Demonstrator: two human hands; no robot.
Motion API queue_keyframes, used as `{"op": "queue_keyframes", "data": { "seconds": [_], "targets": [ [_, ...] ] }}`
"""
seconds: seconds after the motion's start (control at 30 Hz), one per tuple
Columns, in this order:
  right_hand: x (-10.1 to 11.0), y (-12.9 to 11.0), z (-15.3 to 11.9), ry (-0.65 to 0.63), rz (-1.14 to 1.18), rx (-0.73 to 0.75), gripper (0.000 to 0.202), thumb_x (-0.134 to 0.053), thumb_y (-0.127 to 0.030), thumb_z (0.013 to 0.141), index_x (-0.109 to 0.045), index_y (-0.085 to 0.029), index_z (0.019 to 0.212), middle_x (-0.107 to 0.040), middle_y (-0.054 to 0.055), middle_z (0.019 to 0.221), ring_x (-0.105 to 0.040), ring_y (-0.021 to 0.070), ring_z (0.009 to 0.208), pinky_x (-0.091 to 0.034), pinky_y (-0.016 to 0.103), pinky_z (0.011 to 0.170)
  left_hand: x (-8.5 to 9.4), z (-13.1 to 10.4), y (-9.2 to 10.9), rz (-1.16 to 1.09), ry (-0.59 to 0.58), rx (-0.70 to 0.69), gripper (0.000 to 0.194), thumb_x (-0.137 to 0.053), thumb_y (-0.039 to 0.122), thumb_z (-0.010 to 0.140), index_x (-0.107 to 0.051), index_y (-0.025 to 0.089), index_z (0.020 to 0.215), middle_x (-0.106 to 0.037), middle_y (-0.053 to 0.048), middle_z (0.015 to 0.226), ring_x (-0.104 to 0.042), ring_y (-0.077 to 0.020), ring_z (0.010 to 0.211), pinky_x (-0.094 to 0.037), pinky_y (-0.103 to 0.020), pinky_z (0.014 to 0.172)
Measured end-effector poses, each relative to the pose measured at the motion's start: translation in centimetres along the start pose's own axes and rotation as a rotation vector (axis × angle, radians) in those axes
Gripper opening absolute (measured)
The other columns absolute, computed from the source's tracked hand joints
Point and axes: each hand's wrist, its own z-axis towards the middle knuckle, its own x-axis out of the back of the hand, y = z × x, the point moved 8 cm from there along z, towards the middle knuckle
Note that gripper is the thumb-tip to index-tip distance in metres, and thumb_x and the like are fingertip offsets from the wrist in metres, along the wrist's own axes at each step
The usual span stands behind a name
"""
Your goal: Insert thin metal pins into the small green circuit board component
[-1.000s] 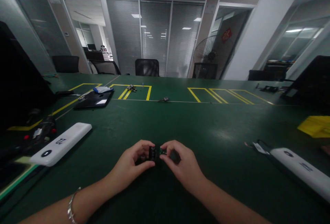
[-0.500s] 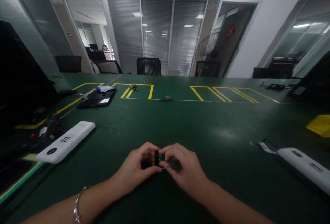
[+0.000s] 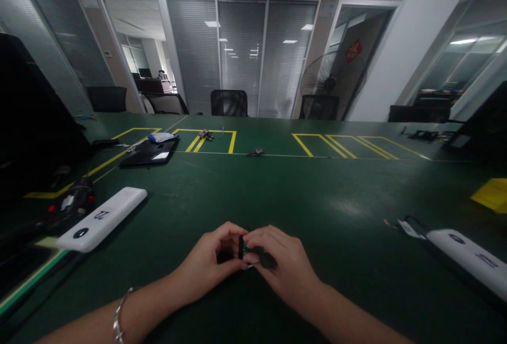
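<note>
In the head view, the left hand (image 3: 212,259) is pinching a small black part (image 3: 241,247) between thumb and fingers, while the right hand (image 3: 293,270) is gripping what is probably a green circuit board (image 3: 245,249) right against it. Both pieces are sitting between the fingertips, above the green counter (image 3: 222,191). The two are being brought together; fingers are hiding the seam, so whether any joining is finished or remaining is not showing. Counting up, one black part and one green board are being held, and two white oblong devices (image 3: 102,220) are lying on the counter, one toward each side.
</note>
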Motion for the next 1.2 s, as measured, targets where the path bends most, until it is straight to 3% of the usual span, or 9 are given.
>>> {"op": "queue_keyframes", "data": {
  "seconds": [0.13,0.27,0.4,0.53,0.63,0.8,1.03,1.2],
  "targets": [
    [0.1,0.2,0.0,0.0,0.024,-0.046,0.017,-0.064,-0.013,0.083,-0.058,-0.023,0.095,-0.068,0.003,0.097,-0.063,0.0188,0.09,-0.048,0.03,0.076,-0.3,0.0,0.4,-0.13,-0.065,-0.012,0.032,-0.068,0.022,0.082,-0.057,0.018,0.112,-0.061,-0.002,0.089,-0.056,-0.0159,0.078,-0.046,-0.03,0.073],
    [0.1,0.3,0.2,-0.002,0.08,-0.042,0.017,-0.068,-0.02,0.084,-0.06,-0.024,0.098,-0.069,0.002,0.097,-0.063,0.0184,0.092,-0.049,0.029,0.079,-0.4,0.2,0.7,-0.21,-0.096,-0.019,0.024,-0.058,0.027,0.09,-0.057,0.016,0.112,-0.065,-0.007,0.098,-0.06,-0.0204,0.09,-0.046,-0.035,0.08],
    [0.0,0.4,0.2,-0.002,0.128,-0.043,0.021,-0.069,-0.024,0.084,-0.06,-0.025,0.103,-0.068,0.002,0.103,-0.063,0.0162,0.09,-0.049,0.027,0.079,-0.1,0.3,0.5,-0.202,-0.075,-0.039,0.023,-0.058,0.024,0.089,-0.058,0.016,0.111,-0.065,-0.008,0.104,-0.06,-0.0221,0.096,-0.046,-0.035,0.084],
    [0.6,0.7,0.2,0.062,0.161,-0.062,0.02,-0.067,-0.027,0.086,-0.06,-0.025,0.104,-0.066,0.003,0.106,-0.061,0.0146,0.079,-0.048,0.025,0.069,0.3,0.3,0.2,-0.18,-0.029,-0.055,0.023,-0.057,0.024,0.089,-0.059,0.017,0.111,-0.064,-0.007,0.099,-0.06,-0.0214,0.093,-0.045,-0.035,0.083],
    [0.9,1.5,0.1,0.111,0.144,-0.125,0.018,-0.066,-0.028,0.086,-0.062,-0.023,0.102,-0.064,0.005,0.103,-0.057,0.0135,0.068,-0.046,0.026,0.061,0.5,0.3,0.1,-0.169,0.005,-0.052,0.024,-0.056,0.023,0.089,-0.06,0.016,0.112,-0.064,-0.006,0.094,-0.059,-0.0189,0.084,-0.046,-0.033,0.077],
    [1.2,2.6,0.1,0.151,0.134,-0.208,0.015,-0.066,-0.024,0.084,-0.062,-0.022,0.099,-0.062,0.003,0.095,-0.055,0.0136,0.067,-0.044,0.026,0.062,0.9,0.3,-0.2,-0.105,0.043,-0.03,0.025,-0.056,0.02,0.088,-0.06,0.018,0.112,-0.063,-0.004,0.09,-0.059,-0.0179,0.081,-0.046,-0.032,0.075],
    [0.5,3.6,0.1,0.069,0.121,-0.305,0.016,-0.067,-0.03,0.083,-0.063,-0.023,0.096,-0.063,0.002,0.089,-0.058,0.0169,0.078,-0.045,0.028,0.068,1.6,0.2,-0.2,-0.088,0.076,-0.011,0.024,-0.057,0.022,0.088,-0.061,0.018,0.111,-0.066,-0.007,0.097,-0.061,-0.0211,0.088,-0.047,-0.035,0.079],
    [0.5,3.1,0.2,0.014,0.107,-0.306,0.019,-0.048,-0.033,0.096,-0.063,-0.021,0.093,-0.063,0.003,0.086,-0.058,0.0174,0.08,-0.045,0.029,0.069,1.3,0.6,0.0,-0.155,0.036,0.004,0.026,-0.056,0.022,0.088,-0.06,0.018,0.113,-0.066,-0.007,0.101,-0.06,-0.0188,0.085,-0.048,-0.035,0.081]
  ]
}}
